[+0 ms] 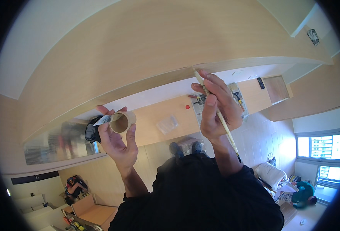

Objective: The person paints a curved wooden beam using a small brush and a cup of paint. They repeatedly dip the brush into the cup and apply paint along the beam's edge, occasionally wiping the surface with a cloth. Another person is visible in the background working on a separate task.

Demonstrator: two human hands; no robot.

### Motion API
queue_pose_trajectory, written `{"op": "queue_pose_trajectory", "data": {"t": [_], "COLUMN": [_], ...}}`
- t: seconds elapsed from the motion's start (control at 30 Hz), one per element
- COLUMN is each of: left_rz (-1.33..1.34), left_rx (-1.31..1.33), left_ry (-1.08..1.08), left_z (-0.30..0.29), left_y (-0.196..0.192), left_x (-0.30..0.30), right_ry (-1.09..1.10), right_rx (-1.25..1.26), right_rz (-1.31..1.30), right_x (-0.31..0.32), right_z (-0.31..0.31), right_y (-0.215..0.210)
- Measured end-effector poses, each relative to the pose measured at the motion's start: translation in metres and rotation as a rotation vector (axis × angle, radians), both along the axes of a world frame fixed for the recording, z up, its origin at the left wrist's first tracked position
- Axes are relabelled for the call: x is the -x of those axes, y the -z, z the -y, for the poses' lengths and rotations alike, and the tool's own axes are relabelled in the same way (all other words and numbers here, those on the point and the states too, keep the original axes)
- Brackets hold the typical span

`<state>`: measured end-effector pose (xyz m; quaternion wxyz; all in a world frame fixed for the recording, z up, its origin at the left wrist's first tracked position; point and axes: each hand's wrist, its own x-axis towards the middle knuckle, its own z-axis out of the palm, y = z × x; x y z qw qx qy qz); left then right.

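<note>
My right hand (220, 106) is closed around a slender pale paintbrush (224, 124), whose handle is stained and dark at its lower end. The brush tip meets or nearly meets the edge of a light wood panel (150, 81) in front of me; contact is hard to tell. In my left hand (118, 148) is a beige round cup (129, 118) with a brownish inside, tilted toward me. A flat, whitish, smeared piece (102, 120) sticks out between the fingers beside the cup; its kind is unclear.
Below the panel, a wood counter (145, 129) bears a clear plastic bag (167, 124), a red round cap (187, 107), tools on newspaper (200, 111) and a black remote (260, 83). A black bag (92, 130) sits left. Two people (75, 188) (304, 193) crouch at far left and right.
</note>
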<state>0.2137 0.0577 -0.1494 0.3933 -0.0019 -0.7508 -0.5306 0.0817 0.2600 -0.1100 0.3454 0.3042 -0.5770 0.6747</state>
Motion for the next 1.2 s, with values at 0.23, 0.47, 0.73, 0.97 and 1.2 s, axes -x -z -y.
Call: {"op": "queue_pose_trajectory", "data": {"t": [0.23, 0.47, 0.73, 0.97, 1.2], "left_rz": [-0.023, -0.018, 0.000, -0.006, -0.002], "left_rx": [0.004, 0.006, 0.000, -0.009, -0.001], "left_ry": [0.011, 0.002, -0.007, 0.002, -0.005], "left_z": [0.0029, 0.0026, 0.0027, 0.0026, 0.0043], "left_y": [0.0026, 0.0014, 0.0000, 0.0012, 0.0025], "left_x": [0.0085, 0.0073, 0.0054, 0.0039, 0.0032], "right_ry": [0.001, 0.005, -0.003, -0.001, 0.007], "right_rx": [0.032, -0.015, -0.031, 0.003, -0.024], "right_rz": [-0.037, -0.028, -0.042, 0.007, -0.001], "right_x": [0.0097, 0.0086, 0.0081, 0.0057, 0.0058], "right_z": [-0.0003, -0.0014, -0.0034, -0.0060, -0.0062], "right_y": [-0.0028, -0.0028, -0.0023, -0.0011, 0.0009]}}
